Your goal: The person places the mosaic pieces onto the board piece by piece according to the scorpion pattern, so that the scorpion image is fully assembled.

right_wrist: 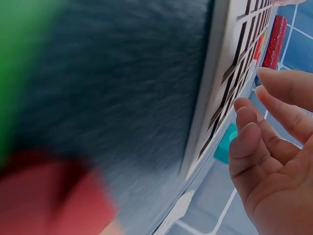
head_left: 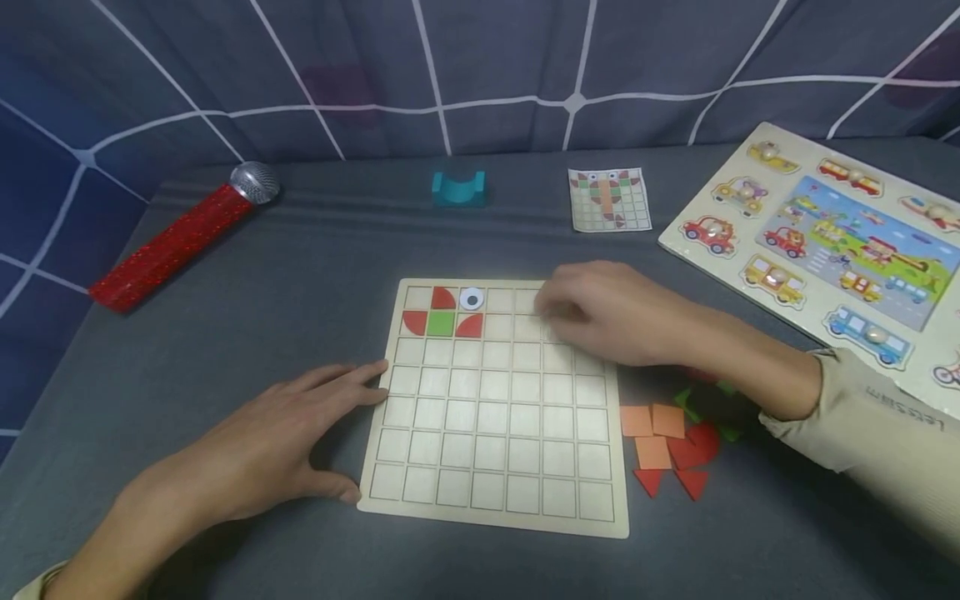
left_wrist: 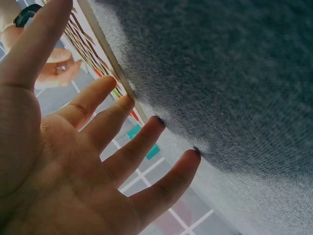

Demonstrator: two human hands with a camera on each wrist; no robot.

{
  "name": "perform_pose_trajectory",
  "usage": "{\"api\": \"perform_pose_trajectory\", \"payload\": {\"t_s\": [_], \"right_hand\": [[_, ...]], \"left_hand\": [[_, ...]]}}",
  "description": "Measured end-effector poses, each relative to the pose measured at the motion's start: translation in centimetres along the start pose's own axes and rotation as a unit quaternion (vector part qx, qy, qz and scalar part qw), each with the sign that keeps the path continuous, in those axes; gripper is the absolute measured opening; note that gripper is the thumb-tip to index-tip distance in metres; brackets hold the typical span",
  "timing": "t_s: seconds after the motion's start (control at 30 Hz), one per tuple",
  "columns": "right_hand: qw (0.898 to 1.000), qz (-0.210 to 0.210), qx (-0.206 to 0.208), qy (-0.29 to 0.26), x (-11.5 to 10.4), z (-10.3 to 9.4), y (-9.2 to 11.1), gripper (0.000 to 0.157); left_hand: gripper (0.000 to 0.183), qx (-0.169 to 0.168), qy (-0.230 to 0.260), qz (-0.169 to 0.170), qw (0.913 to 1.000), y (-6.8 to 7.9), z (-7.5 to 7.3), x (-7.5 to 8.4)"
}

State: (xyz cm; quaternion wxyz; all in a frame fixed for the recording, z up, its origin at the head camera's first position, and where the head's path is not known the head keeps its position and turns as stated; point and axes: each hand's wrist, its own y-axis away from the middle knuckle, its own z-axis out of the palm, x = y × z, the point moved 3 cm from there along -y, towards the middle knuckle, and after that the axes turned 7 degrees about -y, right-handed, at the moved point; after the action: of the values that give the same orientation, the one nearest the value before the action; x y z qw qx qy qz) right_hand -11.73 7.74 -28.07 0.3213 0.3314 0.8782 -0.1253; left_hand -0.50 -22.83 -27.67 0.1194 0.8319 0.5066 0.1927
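A pale wooden grid board (head_left: 495, 421) lies on the grey table. In its upper left squares sit red quarter-circle pieces (head_left: 442, 297), a green square piece (head_left: 440, 323) and a round eye piece (head_left: 472, 299). My left hand (head_left: 292, 446) rests at the board's left edge, fingers spread, fingertips touching the rim and the table. Over the board's upper right squares is my right hand (head_left: 611, 312), slightly blurred. The right wrist view shows its fingers (right_wrist: 244, 142) loosely curled, thumb and index tips close together, with no piece visible between them.
Right of the board lie loose orange squares (head_left: 653, 453), red pieces (head_left: 693, 446) and green pieces (head_left: 688, 403), partly under the right forearm. Behind stand a patterned card (head_left: 609, 200) and a teal block (head_left: 459, 190). A red microphone (head_left: 180, 237) lies left, a vehicle puzzle (head_left: 825, 250) right.
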Motion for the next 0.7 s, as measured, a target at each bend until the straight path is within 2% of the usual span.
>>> {"api": "perform_pose_trajectory", "payload": {"t_s": [0.17,0.33,0.7], "right_hand": [[1.0,0.01,0.002,0.011,0.6,-0.8,2.7,0.023],[0.999,0.039,-0.001,0.025,1.4,-1.1,5.0,0.024],[0.996,0.08,-0.019,0.033,2.0,-1.0,8.6,0.031]], "left_hand": [[0.094,0.016,-0.005,0.011,0.9998,0.1,0.0,-0.1],[0.094,0.024,-0.006,0.019,0.9995,0.1,0.0,-0.1],[0.093,0.027,-0.01,0.021,0.9994,0.2,-0.1,-0.1]]}}
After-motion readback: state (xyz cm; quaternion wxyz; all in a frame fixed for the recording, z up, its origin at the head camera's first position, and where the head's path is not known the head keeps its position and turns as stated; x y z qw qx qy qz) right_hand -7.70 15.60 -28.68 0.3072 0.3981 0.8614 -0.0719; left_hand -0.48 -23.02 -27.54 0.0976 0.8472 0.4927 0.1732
